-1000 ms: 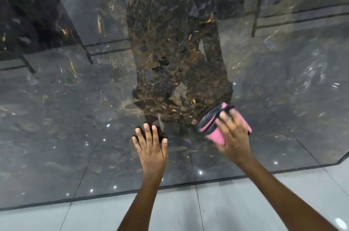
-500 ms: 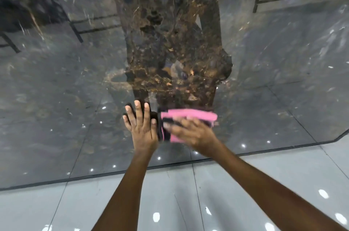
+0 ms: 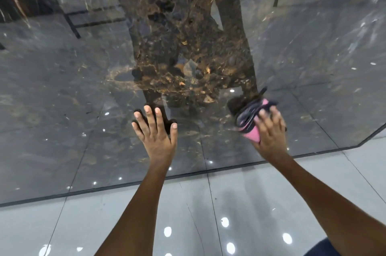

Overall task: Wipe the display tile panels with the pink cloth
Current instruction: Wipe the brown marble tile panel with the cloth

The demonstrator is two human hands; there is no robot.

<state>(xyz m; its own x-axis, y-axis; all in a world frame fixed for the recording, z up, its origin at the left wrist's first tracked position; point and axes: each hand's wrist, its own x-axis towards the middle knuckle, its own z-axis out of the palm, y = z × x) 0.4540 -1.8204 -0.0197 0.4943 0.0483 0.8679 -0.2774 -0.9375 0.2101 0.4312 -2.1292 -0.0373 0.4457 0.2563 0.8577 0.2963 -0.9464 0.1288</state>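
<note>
A glossy dark marble display tile panel (image 3: 73, 99) fills most of the view, with brown and gold veining in its middle and reflections across it. My left hand (image 3: 155, 132) lies flat on the panel near its lower edge, fingers straight and spread. To the right, my right hand (image 3: 271, 130) presses a folded pink cloth (image 3: 251, 125) with dark stripes against the panel. The cloth sticks out past my fingers to the upper left.
Below the panel's dark bottom edge (image 3: 188, 175) lies a light grey tiled floor (image 3: 240, 203) with bright ceiling-light reflections. The panel's right end is cut at an angle (image 3: 369, 134). A dark blue piece of clothing (image 3: 325, 249) shows at the bottom right.
My right hand swept the pink cloth left until it was beside my left hand, then back out to the right. My left hand stayed flat on the panel.
</note>
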